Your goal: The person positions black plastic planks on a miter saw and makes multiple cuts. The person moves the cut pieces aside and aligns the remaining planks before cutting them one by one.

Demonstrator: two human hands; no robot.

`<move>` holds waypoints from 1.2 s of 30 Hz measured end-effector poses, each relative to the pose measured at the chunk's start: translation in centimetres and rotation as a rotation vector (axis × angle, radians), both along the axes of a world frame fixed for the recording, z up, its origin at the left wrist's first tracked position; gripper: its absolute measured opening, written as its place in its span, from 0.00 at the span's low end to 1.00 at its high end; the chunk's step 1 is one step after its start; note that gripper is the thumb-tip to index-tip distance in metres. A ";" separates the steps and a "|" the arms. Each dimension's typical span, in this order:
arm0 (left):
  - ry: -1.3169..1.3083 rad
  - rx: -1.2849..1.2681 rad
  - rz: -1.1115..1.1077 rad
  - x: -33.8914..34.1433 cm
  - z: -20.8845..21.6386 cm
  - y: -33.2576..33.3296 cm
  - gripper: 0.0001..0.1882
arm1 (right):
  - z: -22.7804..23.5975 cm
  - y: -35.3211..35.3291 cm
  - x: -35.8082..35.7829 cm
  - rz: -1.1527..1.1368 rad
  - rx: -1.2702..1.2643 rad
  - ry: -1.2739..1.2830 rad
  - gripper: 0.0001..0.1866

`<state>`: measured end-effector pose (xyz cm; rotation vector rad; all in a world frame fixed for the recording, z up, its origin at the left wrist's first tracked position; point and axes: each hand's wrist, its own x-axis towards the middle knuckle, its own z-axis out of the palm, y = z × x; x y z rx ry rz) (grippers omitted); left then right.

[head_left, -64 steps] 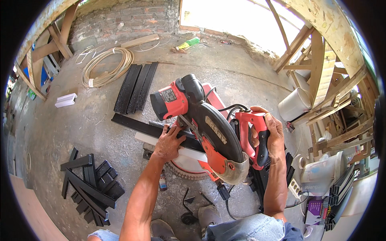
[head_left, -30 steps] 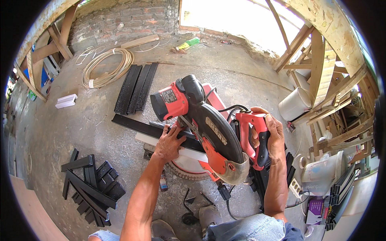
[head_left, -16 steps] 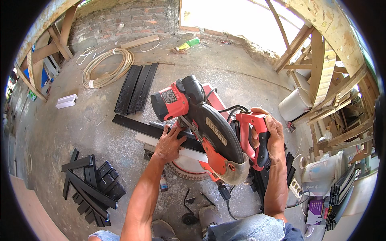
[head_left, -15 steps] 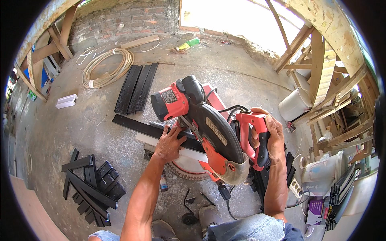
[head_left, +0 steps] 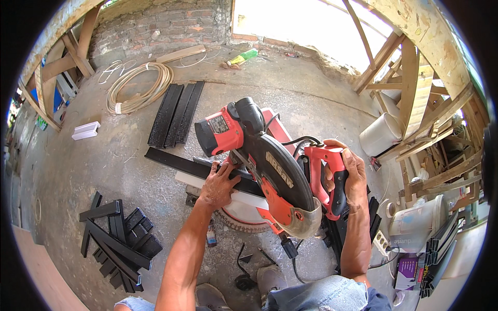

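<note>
One black bar | axis far-left to near-right, under saw | left grip nearer, spread on bar | right grip clamped on handle

Pale block lettering on black blade guard, frame centre, label on red motor housing, print illegible, faint lettering on whitish bucket, yellow lettering on purple box, both lower right.
</note>
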<state>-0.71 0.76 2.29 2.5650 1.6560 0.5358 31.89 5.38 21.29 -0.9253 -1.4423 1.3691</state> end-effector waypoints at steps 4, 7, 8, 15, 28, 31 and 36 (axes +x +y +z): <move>0.000 -0.005 0.004 0.0 -0.1 0.0 0.28 | 0.0 0.0 0.0 -0.010 0.000 -0.014 0.30; -0.009 -0.011 0.002 -0.1 -0.2 0.0 0.28 | 0.0 0.0 0.0 -0.012 0.001 -0.016 0.30; -0.009 -0.008 0.001 -0.1 -0.1 0.0 0.28 | 0.0 0.0 0.0 -0.013 0.000 -0.016 0.30; -0.002 -0.008 -0.002 -0.1 -0.3 0.1 0.28 | 0.0 -0.1 -0.1 -0.014 -0.007 -0.008 0.31; -0.019 -0.005 -0.005 0.0 -0.3 0.1 0.28 | -0.3 0.0 0.2 0.001 -0.007 0.007 0.30; -0.016 -0.010 -0.001 -0.1 -0.2 0.0 0.28 | -0.1 -0.1 0.0 0.001 -0.009 0.011 0.30; -0.010 -0.014 -0.002 -0.1 -0.2 0.1 0.28 | 0.0 -0.2 -0.1 -0.008 -0.005 0.000 0.30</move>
